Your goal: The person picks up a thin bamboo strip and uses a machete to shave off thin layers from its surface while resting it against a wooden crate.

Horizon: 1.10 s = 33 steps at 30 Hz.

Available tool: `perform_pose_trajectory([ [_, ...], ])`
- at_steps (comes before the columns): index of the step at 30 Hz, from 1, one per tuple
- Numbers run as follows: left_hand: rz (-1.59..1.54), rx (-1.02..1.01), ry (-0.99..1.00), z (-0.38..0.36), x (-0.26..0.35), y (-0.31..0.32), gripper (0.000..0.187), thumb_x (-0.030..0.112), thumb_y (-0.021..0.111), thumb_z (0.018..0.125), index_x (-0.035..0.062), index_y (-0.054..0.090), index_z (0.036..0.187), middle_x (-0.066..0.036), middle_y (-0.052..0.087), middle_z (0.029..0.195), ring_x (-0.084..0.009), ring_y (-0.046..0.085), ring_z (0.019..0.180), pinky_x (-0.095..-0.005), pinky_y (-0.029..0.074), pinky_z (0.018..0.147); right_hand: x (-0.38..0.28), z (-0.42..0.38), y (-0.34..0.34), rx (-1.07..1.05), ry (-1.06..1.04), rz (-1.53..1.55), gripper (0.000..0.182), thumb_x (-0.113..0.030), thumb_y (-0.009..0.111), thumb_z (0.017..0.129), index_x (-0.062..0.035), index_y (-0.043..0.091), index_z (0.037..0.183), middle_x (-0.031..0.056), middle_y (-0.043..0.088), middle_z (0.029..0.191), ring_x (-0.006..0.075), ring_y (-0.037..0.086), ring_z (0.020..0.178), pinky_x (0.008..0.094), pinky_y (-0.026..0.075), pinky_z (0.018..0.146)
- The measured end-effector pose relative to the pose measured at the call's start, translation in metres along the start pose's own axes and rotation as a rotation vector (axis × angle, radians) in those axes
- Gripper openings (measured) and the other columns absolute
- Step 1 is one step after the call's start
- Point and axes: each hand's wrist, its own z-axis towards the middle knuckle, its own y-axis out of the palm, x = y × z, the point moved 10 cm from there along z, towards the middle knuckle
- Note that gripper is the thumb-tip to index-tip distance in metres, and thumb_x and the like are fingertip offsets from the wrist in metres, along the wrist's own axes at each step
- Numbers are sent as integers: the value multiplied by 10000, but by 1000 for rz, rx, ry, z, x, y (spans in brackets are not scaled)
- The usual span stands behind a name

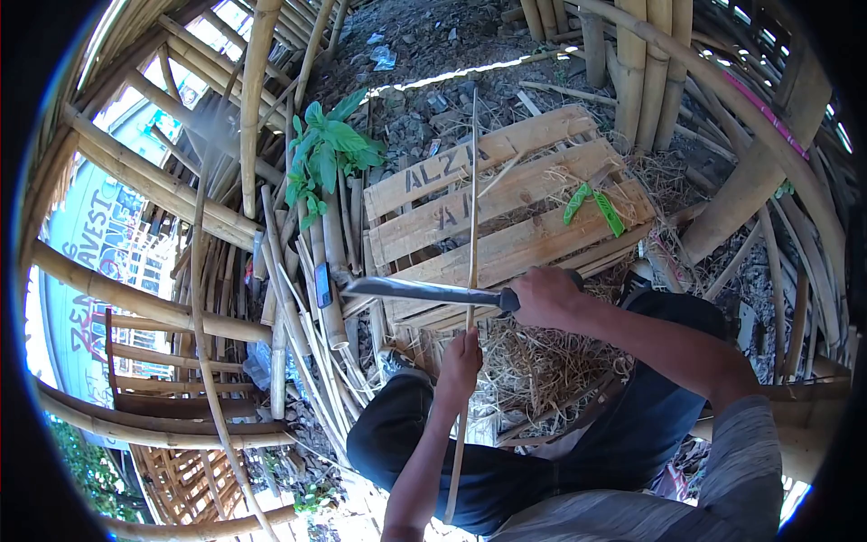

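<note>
My right hand (545, 298) is closed round the dark handle of a machete (420, 290), whose long blade points to the left. The blade crosses a thin bamboo strip (474, 199) just above my other hand. My left hand (460, 366) grips that strip, which runs from near my lap up past the far side of a wooden pallet (506, 239). Painted letters show on the pallet's slats. Two green leaf pieces (596, 210) lie on its right part. Dry shavings (542, 370) are heaped between my legs.
A leafy green plant (330, 154) stands left of the pallet. Beside it, a phone (322, 285) rests on bamboo poles (331, 316). Bamboo rails (153, 303) form a wall at left. Thick bamboo posts (646, 81) rise at the back right, and rubble (415, 54) covers the ground behind.
</note>
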Motion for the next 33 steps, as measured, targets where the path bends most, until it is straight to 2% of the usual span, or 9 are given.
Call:
perform_pose_trajectory([
  [5, -378, -99, -210, -1, -2, 8, 334, 306, 393, 1011, 133, 393, 726, 50, 330, 527, -63, 310, 411, -231, 239, 382, -13, -10, 1, 10, -63, -38, 244, -211, 653, 693, -10, 667, 830, 195, 653, 824, 333, 670, 807, 431, 533, 734],
  [9, -172, -20, -81, -1, 1, 2, 342, 298, 382, 1016, 137, 381, 715, 46, 319, 517, -65, 298, 400, -240, 209, 366, -2, 1, -1, 11, -35, -23, 274, -228, 662, 689, -6, 661, 849, 203, 654, 832, 343, 668, 799, 432, 538, 726],
  [13, -447, -69, -198, -2, -1, 8, 361, 302, 375, 1018, 138, 363, 697, 36, 315, 490, -67, 285, 383, -247, 201, 356, -20, -13, 11, 26, -84, -25, 293, -230, 677, 660, -23, 660, 867, 196, 661, 778, 354, 671, 770, 449, 542, 712],
  [18, -392, -57, -182, -1, 3, 7, 335, 278, 379, 1010, 138, 359, 707, 29, 299, 474, -71, 255, 357, -246, 203, 334, -5, 0, -4, 63, -1, 30, 284, -211, 674, 655, -21, 646, 863, 196, 659, 769, 357, 669, 759, 459, 536, 707],
  [23, -428, -82, -208, -5, 2, 6, 322, 281, 383, 1009, 141, 364, 719, 28, 325, 481, -72, 263, 354, -247, 203, 333, -24, -10, -2, 40, -140, -32, 241, -208, 675, 663, -17, 656, 808, 197, 658, 771, 359, 666, 743, 449, 535, 698],
  [27, -367, -12, -185, -2, 3, 6, 314, 276, 380, 1008, 149, 363, 722, 29, 348, 498, -62, 298, 380, -232, 210, 340, -12, -4, -19, 119, -29, 12, 241, -202, 674, 665, -9, 655, 809, 195, 659, 791, 353, 667, 760, 442, 534, 711],
  [30, -330, -74, -163, -4, -4, 6, 319, 271, 386, 1009, 110, 399, 734, -1, 354, 495, -120, 347, 397, -268, 272, 377, -17, -12, -11, 5, -21, 20, 233, -203, 670, 680, -7, 655, 807, 210, 655, 814, 354, 665, 777, 445, 530, 722],
  [32, 384, 119, 514, -13, 37, 0, 326, 245, 397, 1007, 34, 437, 763, -92, 393, 506, -233, 410, 437, -354, 333, 444, -24, -12, -3, 7, -118, -34, 226, -204, 662, 691, -8, 656, 805, 209, 654, 795, 357, 664, 776, 444, 530, 722],
  [33, 389, 116, 507, -13, 42, 1, 326, 245, 397, 1007, 34, 437, 763, -92, 393, 506, -233, 410, 437, -354, 333, 444, -19, -7, 0, 3, -118, -26, 226, -204, 662, 691, -8, 656, 805, 209, 654, 795, 357, 664, 776, 444, 530, 722],
])
